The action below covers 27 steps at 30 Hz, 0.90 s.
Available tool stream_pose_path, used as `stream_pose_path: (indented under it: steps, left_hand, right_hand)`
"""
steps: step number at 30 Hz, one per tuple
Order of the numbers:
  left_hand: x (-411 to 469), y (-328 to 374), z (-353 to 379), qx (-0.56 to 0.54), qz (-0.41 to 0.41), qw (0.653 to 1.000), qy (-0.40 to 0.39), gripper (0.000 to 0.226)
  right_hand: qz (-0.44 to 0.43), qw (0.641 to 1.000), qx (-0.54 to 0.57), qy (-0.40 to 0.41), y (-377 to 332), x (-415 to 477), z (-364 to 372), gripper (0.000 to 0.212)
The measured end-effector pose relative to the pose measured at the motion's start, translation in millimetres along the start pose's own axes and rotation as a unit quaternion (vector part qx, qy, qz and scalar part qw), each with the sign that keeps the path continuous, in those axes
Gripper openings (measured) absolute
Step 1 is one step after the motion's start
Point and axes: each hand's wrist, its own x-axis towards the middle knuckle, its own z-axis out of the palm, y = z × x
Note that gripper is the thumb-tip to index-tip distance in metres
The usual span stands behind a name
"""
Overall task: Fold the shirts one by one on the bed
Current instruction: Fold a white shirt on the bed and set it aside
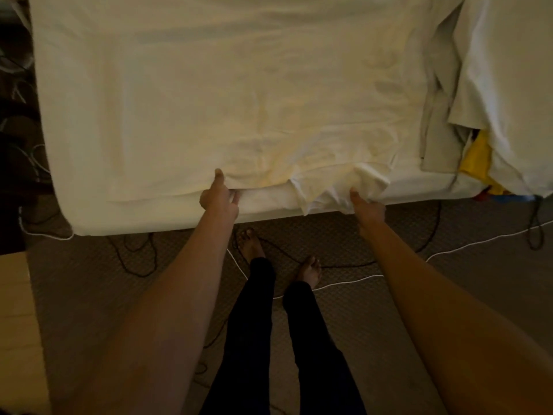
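Head cam, pretty dim and a bit blurry. Far left there's a tan box-looking thing (18, 324) on the carpet (449, 280), with black cables (134, 259) snaking out from under the bed (149, 218). A pale cream shirt (239, 121) is spread flat across the white sheet, its near hem right at the mattress edge. The left hand (220, 196) pinches that hem, thumb on top and fingers tucked underneath. Between the arms you see bare feet (253, 245) and black leggings (254, 324). The right hand (366, 205) is clamped on a scrunched-up corner of the same shirt, which hangs a little over the edge; its fingers are mostly hidden by cloth. Far right, a heap of other clothes (508, 85) sits on the bed, mostly white, with a yellow piece (475, 163) poking out below.
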Motion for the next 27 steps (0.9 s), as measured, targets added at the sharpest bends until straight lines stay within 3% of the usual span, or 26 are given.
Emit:
stream_pose_path:
  steps: [2,4,6,9,11,16,23,27]
  left_hand:
    - [1.7,-0.6,-2.4,-0.002,0.004,1.0,-0.02,0.062]
    - [2.9,1.7,-10.8,0.012,0.009,0.999,-0.04,0.056]
    - [8.2,5.4,-22.9,0.025,0.012,0.998,-0.053,0.048]
    - [15.0,10.2,-33.4,0.005,0.011,0.997,-0.081,0.043]
    - [20.2,11.5,-33.3,-0.008,0.014,0.995,-0.096,0.046]
    - [28.8,11.6,-33.0,-0.017,0.024,0.994,-0.103,0.047]
    - [0.9,17.3,-33.0,-0.039,0.058,0.995,-0.068,0.044]
    - [-5.4,30.7,-35.9,-0.054,0.059,0.994,-0.074,0.044]
  right_hand:
    - [-0.034,0.999,0.006,-0.025,2.8,5.6,1.5,0.034]
    - [-0.048,0.999,0.005,-0.017,9.1,9.5,0.5,0.027]
    - [-0.034,0.999,0.017,0.022,14.3,8.8,-4.3,0.044]
    - [0.007,0.996,0.069,0.05,16.6,14.2,-12.6,0.089]
    - [-0.008,0.997,0.076,0.023,11.9,19.1,-14.3,0.096]
    - [-0.047,0.998,0.014,-0.047,18.3,19.2,-24.2,0.056]
    - [-0.022,0.993,0.104,-0.055,34.3,-8.0,-53.2,0.044]
    - [0.011,0.98,0.196,-0.043,13.9,-26.8,-55.6,0.024]
